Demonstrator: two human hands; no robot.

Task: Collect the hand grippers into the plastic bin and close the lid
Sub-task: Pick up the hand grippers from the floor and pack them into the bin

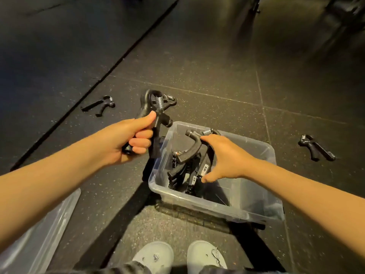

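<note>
Lid [37, 232] cut by left edge

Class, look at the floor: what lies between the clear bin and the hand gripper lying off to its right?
Nothing: in the head view, only bare speckled floor separates the bin from that hand gripper.

Floor [217, 76] dark speckled rubber, matt with dull sheen; plastic bin [217, 202] clear, smooth, scuffed plastic; lid [39, 230] same clear glossy plastic; hand grippers [152, 109] matt black plastic with bright coiled metal spring [160, 103]; shoes [154, 256] pale matt foam-like.
</note>
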